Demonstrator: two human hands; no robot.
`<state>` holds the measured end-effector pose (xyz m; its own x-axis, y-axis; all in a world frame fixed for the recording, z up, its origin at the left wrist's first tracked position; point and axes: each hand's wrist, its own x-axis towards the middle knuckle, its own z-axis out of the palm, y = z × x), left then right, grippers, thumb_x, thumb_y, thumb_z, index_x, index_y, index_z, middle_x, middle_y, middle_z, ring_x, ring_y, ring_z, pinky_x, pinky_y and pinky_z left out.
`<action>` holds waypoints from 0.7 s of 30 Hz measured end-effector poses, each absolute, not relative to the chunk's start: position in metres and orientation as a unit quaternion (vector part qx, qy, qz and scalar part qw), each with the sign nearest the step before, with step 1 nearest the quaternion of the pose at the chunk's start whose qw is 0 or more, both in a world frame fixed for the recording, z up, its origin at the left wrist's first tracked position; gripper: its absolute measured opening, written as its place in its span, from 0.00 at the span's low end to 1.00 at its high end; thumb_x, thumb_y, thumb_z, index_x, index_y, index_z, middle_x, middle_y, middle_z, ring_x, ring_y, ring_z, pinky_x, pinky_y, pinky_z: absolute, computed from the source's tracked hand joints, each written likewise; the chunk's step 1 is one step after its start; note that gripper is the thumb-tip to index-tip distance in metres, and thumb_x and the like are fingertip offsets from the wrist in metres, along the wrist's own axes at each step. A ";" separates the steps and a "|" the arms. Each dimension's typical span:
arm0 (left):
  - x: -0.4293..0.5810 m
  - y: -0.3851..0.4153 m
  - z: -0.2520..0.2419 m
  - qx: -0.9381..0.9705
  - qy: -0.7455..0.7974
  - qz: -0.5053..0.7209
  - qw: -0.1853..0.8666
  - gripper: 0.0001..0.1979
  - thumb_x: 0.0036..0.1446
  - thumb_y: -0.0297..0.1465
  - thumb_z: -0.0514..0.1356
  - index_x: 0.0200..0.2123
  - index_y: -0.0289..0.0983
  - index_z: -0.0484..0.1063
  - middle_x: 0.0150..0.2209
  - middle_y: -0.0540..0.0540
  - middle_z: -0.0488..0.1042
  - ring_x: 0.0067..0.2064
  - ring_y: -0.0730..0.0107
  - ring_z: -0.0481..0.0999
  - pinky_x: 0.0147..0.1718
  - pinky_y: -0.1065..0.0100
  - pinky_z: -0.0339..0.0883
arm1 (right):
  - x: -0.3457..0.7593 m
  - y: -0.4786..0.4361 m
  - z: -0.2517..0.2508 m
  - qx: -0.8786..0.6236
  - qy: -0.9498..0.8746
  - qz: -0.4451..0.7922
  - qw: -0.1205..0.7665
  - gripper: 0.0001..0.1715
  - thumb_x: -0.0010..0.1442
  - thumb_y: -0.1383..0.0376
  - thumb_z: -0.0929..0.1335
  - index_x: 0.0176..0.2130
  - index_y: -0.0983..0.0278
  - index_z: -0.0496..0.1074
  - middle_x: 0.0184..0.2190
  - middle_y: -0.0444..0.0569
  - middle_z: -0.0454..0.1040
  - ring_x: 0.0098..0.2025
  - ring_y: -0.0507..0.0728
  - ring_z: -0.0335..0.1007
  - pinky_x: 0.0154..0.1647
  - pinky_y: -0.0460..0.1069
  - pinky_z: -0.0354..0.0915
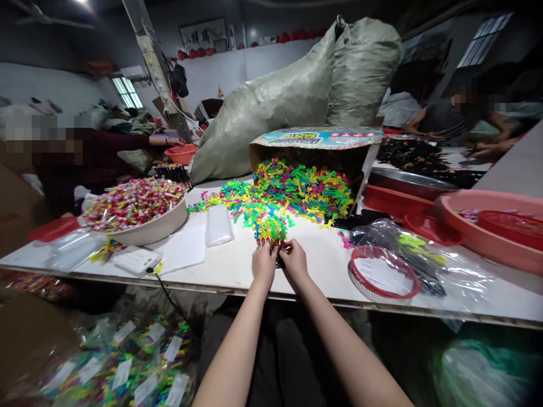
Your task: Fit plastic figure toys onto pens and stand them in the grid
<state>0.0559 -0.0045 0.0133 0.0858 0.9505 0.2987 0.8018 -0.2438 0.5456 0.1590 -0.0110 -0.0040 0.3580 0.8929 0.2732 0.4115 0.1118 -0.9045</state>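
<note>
Toys (pixel 270 226) in a bright bunch on the white table (pixel 237 268), right by left hand (pixel 263 263) and right hand (pixel 294 259). Close together, over a black piece (pixel 279 261); can't tell if pinching. Could get mixed up by bumping the loose pile (pixel 241 195).

L hand (pixel 263 264) & R hand (pixel 295 259), nr 6 o'clock, hide most of small black dotted piece (pixel 279 262) btwn them; exact grip unclear. Bare forearms (pixel 237 342) cut off at btm edge. Pink round plastic tub (pixel 470 240), 3 o'clock, cut by R edge; small bits inside can't be ID'd. White paper labels (pixel 122 374), 8 o'clock: text illegible. Black-framed wall lettering (pixel 206 35), 11 o'clock, blurred. Person in dark maroon top (pixel 112 150), 9–10 o'clock, & person in grey top (pixel 445 117), 2 o'clock: heads pixelated. Green translucent plastic bag (pixel 483 370), 4 o'clock: dim, contents unclear.
</note>
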 end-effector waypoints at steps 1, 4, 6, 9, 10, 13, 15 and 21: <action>0.056 -0.006 0.014 0.726 0.603 0.306 0.125 0.12 0.58 0.37 0.48 0.37 0.39 0.67 0.31 0.46 0.73 0.34 0.66 0.71 0.29 0.70 0.56 | 0.159 -0.011 -0.005 -0.627 -0.521 0.222 0.535 0.06 0.46 0.64 0.64 0.28 0.64 0.64 0.25 0.44 0.69 0.25 0.52 0.65 0.26 0.45 0.59; 0.055 -0.011 0.018 0.720 0.612 0.297 0.138 0.12 0.58 0.37 0.48 0.38 0.39 0.68 0.32 0.46 0.73 0.35 0.66 0.71 0.31 0.70 0.57 | 0.158 -0.013 -0.006 -0.622 -0.533 0.205 0.536 0.06 0.46 0.64 0.64 0.28 0.64 0.64 0.26 0.44 0.70 0.26 0.52 0.65 0.27 0.45 0.59; 0.055 -0.015 0.022 0.719 0.615 0.291 0.140 0.13 0.58 0.38 0.48 0.38 0.39 0.68 0.32 0.45 0.73 0.36 0.65 0.72 0.31 0.70 0.57 | 0.157 -0.015 -0.006 -0.624 -0.540 0.192 0.531 0.06 0.47 0.63 0.63 0.28 0.64 0.64 0.25 0.44 0.69 0.27 0.52 0.65 0.27 0.45 0.58; 0.054 -0.019 0.026 0.725 0.613 0.282 0.136 0.13 0.58 0.38 0.48 0.38 0.38 0.68 0.34 0.44 0.74 0.36 0.65 0.72 0.32 0.70 0.58 | 0.155 -0.020 -0.004 -0.628 -0.540 0.182 0.530 0.07 0.47 0.63 0.63 0.28 0.64 0.63 0.24 0.43 0.68 0.26 0.51 0.63 0.26 0.44 0.56; 0.054 -0.020 0.027 0.728 0.611 0.280 0.134 0.14 0.59 0.38 0.48 0.38 0.38 0.68 0.35 0.44 0.74 0.37 0.65 0.72 0.32 0.70 0.58 | 0.155 -0.021 -0.003 -0.627 -0.540 0.179 0.532 0.07 0.47 0.63 0.64 0.28 0.64 0.63 0.24 0.43 0.67 0.26 0.51 0.63 0.26 0.44 0.56; 0.054 -0.019 0.027 0.735 0.606 0.275 0.131 0.14 0.59 0.38 0.48 0.39 0.37 0.67 0.36 0.43 0.73 0.37 0.65 0.72 0.31 0.70 0.58 | 0.155 -0.023 0.000 -0.616 -0.547 0.169 0.542 0.06 0.46 0.64 0.64 0.29 0.64 0.62 0.25 0.42 0.66 0.27 0.51 0.62 0.27 0.44 0.56; 0.054 -0.017 0.025 0.737 0.603 0.274 0.131 0.14 0.58 0.38 0.48 0.39 0.37 0.67 0.36 0.43 0.73 0.37 0.65 0.72 0.31 0.70 0.58 | 0.155 -0.022 0.000 -0.608 -0.556 0.160 0.544 0.06 0.46 0.65 0.63 0.28 0.64 0.62 0.24 0.41 0.65 0.27 0.51 0.60 0.27 0.44 0.55; 0.054 -0.010 0.019 0.735 0.604 0.278 0.132 0.12 0.58 0.37 0.48 0.39 0.37 0.66 0.36 0.43 0.73 0.37 0.66 0.72 0.32 0.70 0.59 | 0.156 -0.018 -0.002 -0.597 -0.587 0.138 0.529 0.04 0.46 0.66 0.63 0.27 0.63 0.60 0.24 0.41 0.62 0.27 0.51 0.57 0.28 0.44 0.53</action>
